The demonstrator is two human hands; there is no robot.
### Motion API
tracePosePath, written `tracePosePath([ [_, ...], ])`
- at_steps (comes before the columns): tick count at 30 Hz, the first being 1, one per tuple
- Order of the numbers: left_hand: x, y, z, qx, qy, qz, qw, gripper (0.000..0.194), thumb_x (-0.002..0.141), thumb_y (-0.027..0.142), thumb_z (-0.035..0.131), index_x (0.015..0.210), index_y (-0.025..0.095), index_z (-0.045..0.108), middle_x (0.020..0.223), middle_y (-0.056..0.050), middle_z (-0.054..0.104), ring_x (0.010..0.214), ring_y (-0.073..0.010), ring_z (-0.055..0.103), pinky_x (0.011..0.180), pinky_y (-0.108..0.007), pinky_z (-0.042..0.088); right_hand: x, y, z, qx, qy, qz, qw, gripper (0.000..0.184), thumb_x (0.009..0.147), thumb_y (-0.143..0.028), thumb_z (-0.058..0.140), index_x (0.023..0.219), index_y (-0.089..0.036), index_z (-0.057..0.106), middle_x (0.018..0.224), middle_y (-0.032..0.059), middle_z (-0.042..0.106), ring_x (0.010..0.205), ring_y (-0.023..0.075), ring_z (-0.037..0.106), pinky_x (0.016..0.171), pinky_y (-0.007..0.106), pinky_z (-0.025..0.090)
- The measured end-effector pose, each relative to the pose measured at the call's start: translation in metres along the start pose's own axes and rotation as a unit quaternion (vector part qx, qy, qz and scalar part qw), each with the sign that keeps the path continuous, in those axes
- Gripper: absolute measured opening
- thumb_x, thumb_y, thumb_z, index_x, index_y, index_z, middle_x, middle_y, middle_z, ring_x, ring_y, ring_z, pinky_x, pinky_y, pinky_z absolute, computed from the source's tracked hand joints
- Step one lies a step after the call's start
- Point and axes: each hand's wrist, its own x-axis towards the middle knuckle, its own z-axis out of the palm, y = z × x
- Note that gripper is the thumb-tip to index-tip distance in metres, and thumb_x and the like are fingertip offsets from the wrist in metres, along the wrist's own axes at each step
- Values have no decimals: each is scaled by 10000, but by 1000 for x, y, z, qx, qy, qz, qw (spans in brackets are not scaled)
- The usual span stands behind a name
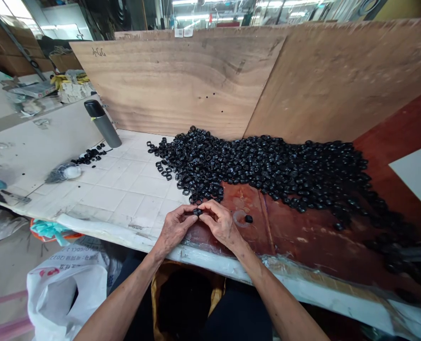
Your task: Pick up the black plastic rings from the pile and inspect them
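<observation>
Between the fingertips of both hands is a small black ring-shaped part, held just above the front part of the table. My left hand pinches it from the left, and my right hand pinches it from the right. Fingers cover much of the part. Beyond my hands spreads a large heap of black rings. A single black piece lies to the right of my right hand, beside a translucent round disc.
A grey bottle stands at the back left, near some loose black bits and a plastic bag. Wooden boards wall off the back. Below the table edge are a white sack and an open container with dark contents.
</observation>
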Motion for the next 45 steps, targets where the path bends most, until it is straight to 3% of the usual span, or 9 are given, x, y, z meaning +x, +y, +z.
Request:
tracePosePath([
  [3,1,-2,-2,-2,-6,-4,1000,295,780,336,808,1026,177,770,1121,-89,785,1044,-242,716,1007,-380,532,0,0,0,-5,-5,-19,1000,146,909,-166,599,1009,-226,687,993,56,675,849,196,637,786,309,514],
  [8,-2,-1,1,13,-7,12,1000,289,819,332,776,1065,183,757,1160,-95,764,1093,-245,701,1006,-375,535,-1,5,3,-44,8,28,999,104,935,-304,638,945,-212,684,772,23,672,649,175,616,642,283,486],
  [14,-4,7,4,98,-33,75,992,192,842,283,737,1008,193,771,1080,-83,769,1070,-238,696,1027,-383,519,-2,7,6,-124,1,30,992,468,1040,-429,470,679,-199,660,609,19,637,580,168,599,596,270,429],
  [20,-3,1,2,29,-13,1,1000,302,844,324,748,1113,188,740,1151,-95,765,1032,-238,722,949,-354,558,-4,1,6,-27,-2,48,999,291,976,-417,577,1128,-195,689,643,-19,617,537,151,570,555,250,454],
  [26,-3,0,1,50,9,-6,999,313,838,339,756,1106,179,733,1079,-81,778,889,-203,733,826,-304,575,-3,-2,4,-78,11,77,994,460,965,-456,588,583,-199,580,491,-31,468,467,120,451,487,249,351],
  [32,-2,2,2,47,16,-1,999,285,835,328,754,1078,182,734,1052,-73,784,929,-215,735,873,-315,571,-2,-6,3,-50,-5,58,997,310,902,-392,660,666,-202,595,533,-45,463,488,116,440,488,241,359],
  [37,-2,-2,0,43,1,13,999,276,854,298,729,1099,171,725,1120,-88,775,1009,-223,725,945,-328,554,-1,-3,4,0,4,53,999,133,882,-305,644,956,-198,672,769,21,645,642,160,607,602,255,496],
  [42,-2,-3,-1,50,-14,13,999,287,873,309,709,1121,165,718,1143,-89,773,993,-214,727,932,-328,562,-1,-2,5,-4,-14,96,995,139,901,-312,610,812,-205,608,656,-15,590,527,133,557,531,238,461],
  [45,-1,-4,-1,60,-15,22,998,285,883,312,700,1126,165,716,1160,-91,770,1009,-218,728,953,-338,562,-2,-4,6,-2,-5,92,996,102,894,-307,609,882,-206,611,662,-27,587,519,125,547,527,233,449],
])
